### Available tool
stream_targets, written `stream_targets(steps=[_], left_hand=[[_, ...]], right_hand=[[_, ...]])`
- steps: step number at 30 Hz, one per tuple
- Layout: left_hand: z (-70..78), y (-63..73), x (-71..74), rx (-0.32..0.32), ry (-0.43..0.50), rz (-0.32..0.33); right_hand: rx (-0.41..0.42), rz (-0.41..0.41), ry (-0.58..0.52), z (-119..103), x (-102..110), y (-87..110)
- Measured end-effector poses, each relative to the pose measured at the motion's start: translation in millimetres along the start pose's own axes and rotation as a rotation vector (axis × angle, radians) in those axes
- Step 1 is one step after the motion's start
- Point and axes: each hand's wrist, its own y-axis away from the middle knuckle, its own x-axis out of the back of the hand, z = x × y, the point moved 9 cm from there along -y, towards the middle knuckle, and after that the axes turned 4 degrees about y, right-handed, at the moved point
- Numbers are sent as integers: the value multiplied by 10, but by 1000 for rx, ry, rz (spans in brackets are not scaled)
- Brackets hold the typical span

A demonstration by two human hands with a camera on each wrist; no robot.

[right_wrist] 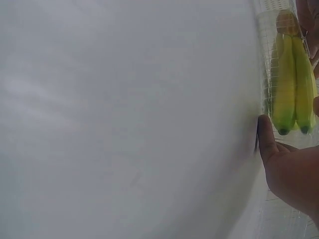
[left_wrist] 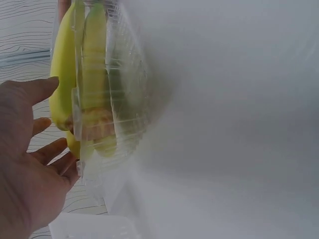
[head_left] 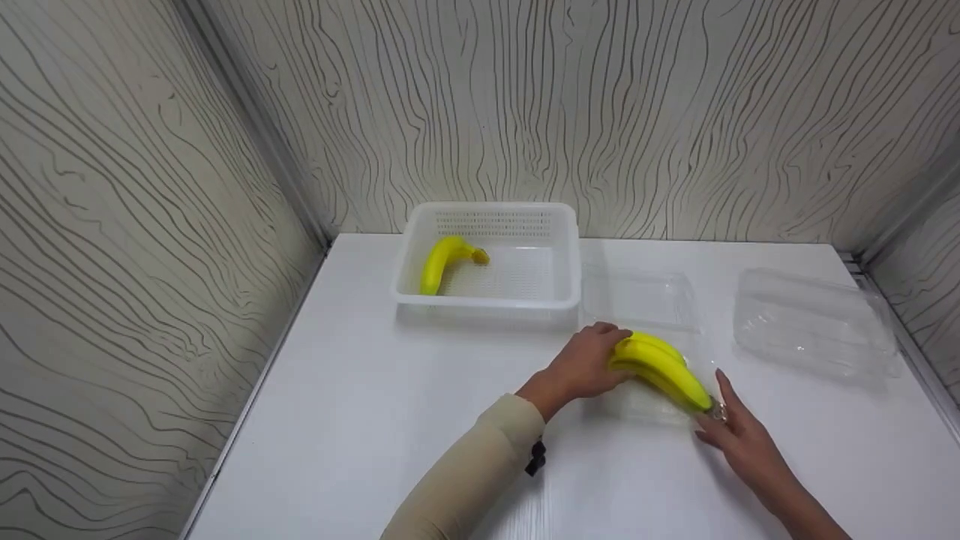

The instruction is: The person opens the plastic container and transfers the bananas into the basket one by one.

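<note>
A bunch of yellow bananas (head_left: 664, 364) lies in a clear plastic clamshell container (left_wrist: 127, 94), green tips toward the right. My left hand (head_left: 589, 364) holds the bunch round its stem end, thumb on one side and fingers on the other. In the left wrist view the fingertips (left_wrist: 59, 150) are right at the container's rim. At the tip end, my right hand (head_left: 742, 435) touches the container with spread, mostly straight fingers. One of its digits (right_wrist: 265, 130) reaches low along the container's end, close to the table in the right wrist view.
A white perforated basket (head_left: 487, 302) stands at the back left with a single banana (head_left: 442, 262) inside. Another clear plastic container (head_left: 814, 322) sits at the right on the white table (head_left: 330, 420). Patterned wall panels (head_left: 487, 112) close off the back and sides.
</note>
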Motion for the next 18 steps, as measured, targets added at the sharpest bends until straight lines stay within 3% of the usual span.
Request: stream_targets(steps=[9,18], left_hand=[[26,-4,-111,-9,-130,-23],[-2,-70,-148,-21,-217,17]], right_hand=[[-1,5,4,8,8,20],[-5,0,-4,5,-7,12]])
